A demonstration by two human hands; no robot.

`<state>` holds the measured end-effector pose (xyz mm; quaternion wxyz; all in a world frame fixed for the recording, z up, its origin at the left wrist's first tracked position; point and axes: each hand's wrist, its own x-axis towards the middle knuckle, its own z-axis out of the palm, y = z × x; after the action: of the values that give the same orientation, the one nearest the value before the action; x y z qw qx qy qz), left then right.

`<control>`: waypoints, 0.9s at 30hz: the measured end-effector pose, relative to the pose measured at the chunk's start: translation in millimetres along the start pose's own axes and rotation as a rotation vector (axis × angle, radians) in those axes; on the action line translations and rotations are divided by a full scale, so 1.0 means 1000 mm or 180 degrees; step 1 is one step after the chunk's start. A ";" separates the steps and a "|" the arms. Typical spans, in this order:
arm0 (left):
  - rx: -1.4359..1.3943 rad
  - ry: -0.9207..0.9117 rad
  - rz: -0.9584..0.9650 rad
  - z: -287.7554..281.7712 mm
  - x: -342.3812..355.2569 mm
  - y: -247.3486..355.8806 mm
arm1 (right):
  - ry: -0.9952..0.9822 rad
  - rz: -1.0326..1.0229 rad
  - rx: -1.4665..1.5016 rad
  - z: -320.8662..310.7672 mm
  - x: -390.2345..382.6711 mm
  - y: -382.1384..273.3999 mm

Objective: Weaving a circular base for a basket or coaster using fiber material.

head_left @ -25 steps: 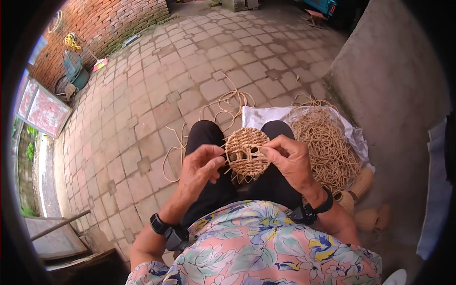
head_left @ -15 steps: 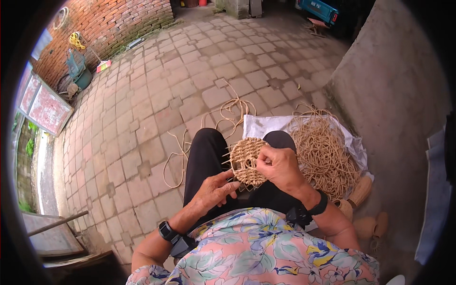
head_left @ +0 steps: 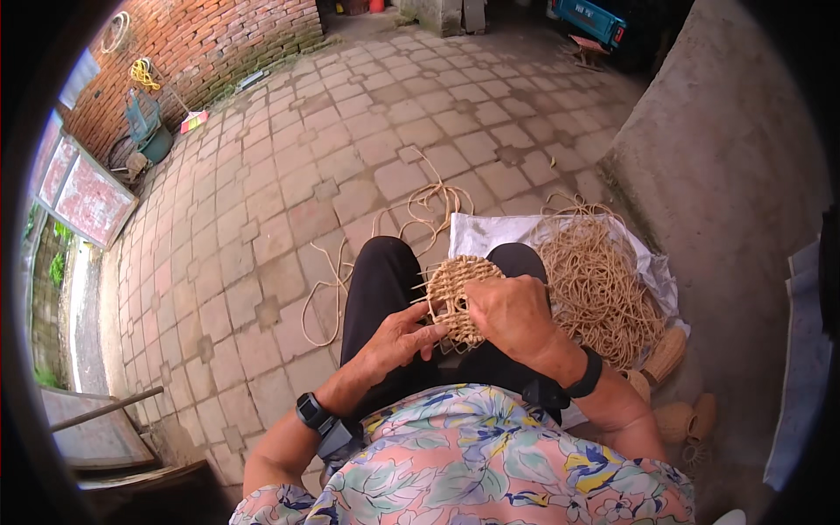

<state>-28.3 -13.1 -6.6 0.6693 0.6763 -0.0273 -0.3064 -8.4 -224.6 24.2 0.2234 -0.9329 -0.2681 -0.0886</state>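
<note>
A small rounded piece of woven straw cord (head_left: 451,278) lies over my lap between my knees, with thin prongs sticking out on its left side. My left hand (head_left: 395,341) grips its lower left edge, thumb and forefinger against the weave. From the right, my right hand (head_left: 518,320) is closed with its back turned up, fingertips pressed to the middle of the weave beside a gap. That hand hides the right part of the piece and whatever its fingertips pinch.
A large heap of tan cord (head_left: 595,293) lies on a white sack (head_left: 477,232) to my right. Loose cord (head_left: 337,293) trails over the paving at left. Woven slipper-like shapes (head_left: 665,354) sit by the concrete wall (head_left: 726,175). A broom (head_left: 193,121) leans near the brick wall (head_left: 210,44).
My right hand has rolled over and come down and slightly left, so its back now covers more of the woven piece. My left hand has shifted a little up and right along the edge.
</note>
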 end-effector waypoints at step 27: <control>-0.2095 -0.0028 -0.0683 0.007 0.006 -0.019 | 0.0151 -0.0139 0.0098 0.021 -0.003 -0.014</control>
<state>-33.6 -19.9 -26.1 0.8154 0.4218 0.1413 -0.3703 -17.9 -205.9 9.8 0.2420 -0.9209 -0.2844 -0.1115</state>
